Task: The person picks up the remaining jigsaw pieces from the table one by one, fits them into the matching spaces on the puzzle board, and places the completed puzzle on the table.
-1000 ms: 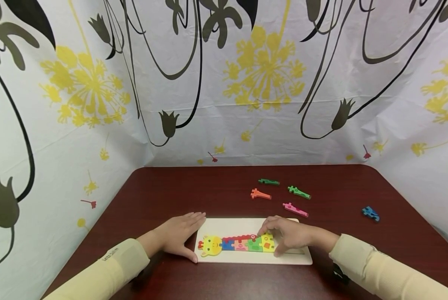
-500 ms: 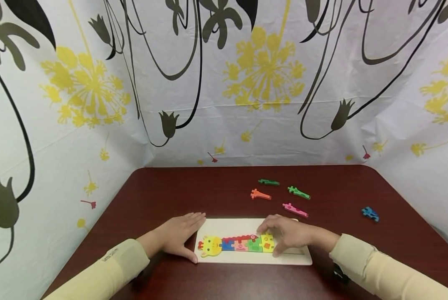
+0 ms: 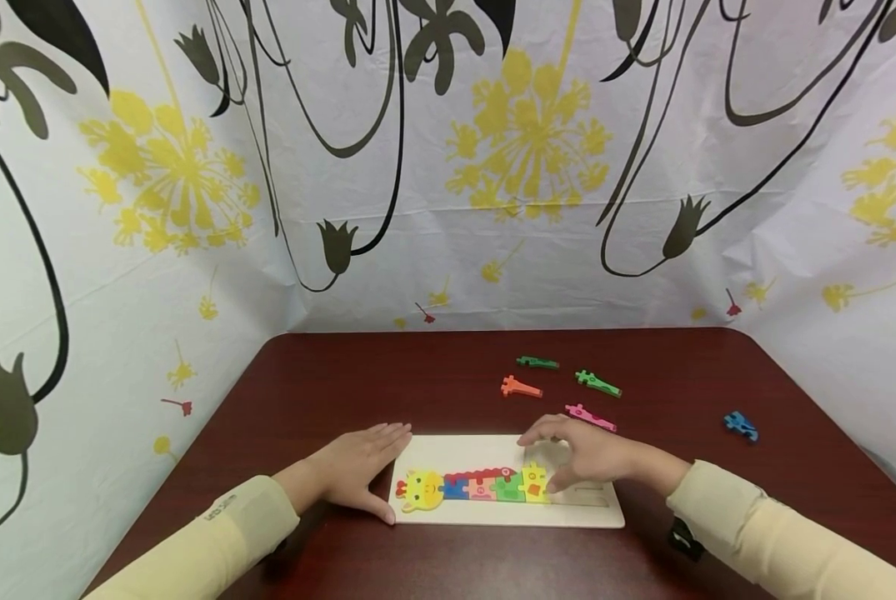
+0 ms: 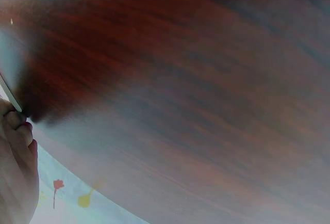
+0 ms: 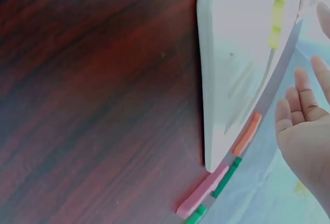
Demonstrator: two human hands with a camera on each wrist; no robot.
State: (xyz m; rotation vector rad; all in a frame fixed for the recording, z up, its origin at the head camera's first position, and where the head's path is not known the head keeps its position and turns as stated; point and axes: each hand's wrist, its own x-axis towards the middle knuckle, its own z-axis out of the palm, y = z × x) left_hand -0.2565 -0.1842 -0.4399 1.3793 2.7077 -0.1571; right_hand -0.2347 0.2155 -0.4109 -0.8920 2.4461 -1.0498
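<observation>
A white puzzle board point(image 3: 463, 450) lies near the front of the table, with a giraffe's yellow head point(image 3: 422, 492) at its left end. From the head, blue, pink, green and yellow pieces run in a row, topped by a red ridge. My left hand point(image 3: 361, 467) rests at the board's left edge, fingers straight and thumb at the near corner. Over the right part, just beyond the yellow piece point(image 3: 535, 483), hovers my right hand point(image 3: 593, 450) with thumb and fingers spread apart and nothing between them. Empty leg-shaped recesses point(image 3: 593, 496) show under and beside it.
Loose puzzle pieces lie behind the board: a pink piece point(image 3: 584, 414), an orange piece point(image 3: 521, 387), a light green piece point(image 3: 598, 382) and a dark green piece point(image 3: 538, 362). Farther right lies a blue piece point(image 3: 740, 426). Patterned cloth point(image 3: 448, 292) hangs around the table point(image 3: 357, 375).
My right hand has come off the yellow piece, moving slightly up and right, and uncovered more of the board's recesses. The left hand has stayed in place.
</observation>
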